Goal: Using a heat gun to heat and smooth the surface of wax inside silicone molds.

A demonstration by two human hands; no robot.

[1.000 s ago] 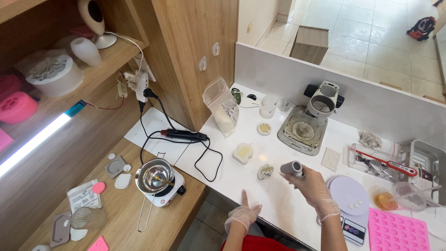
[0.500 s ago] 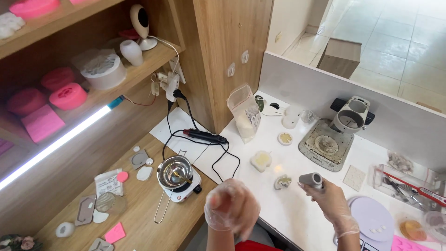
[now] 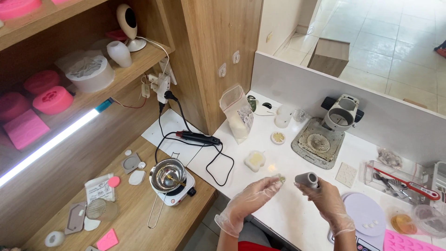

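Your left hand pinches a small pale piece at its fingertips. Your right hand grips a grey cylinder, just beside it above the white worktop.

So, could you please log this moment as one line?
left hand: pinching small pale piece | right hand: holding grey cylinder | over white worktop

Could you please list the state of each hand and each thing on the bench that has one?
Left hand: gloved, pinching a small pale piece.
Right hand: gloved, gripping a short grey cylinder.
Small steel melting pot: on the white hotplate, nearly empty.
Clear plastic bag: upright, part-filled with white flakes.
Black cable: plugged in.
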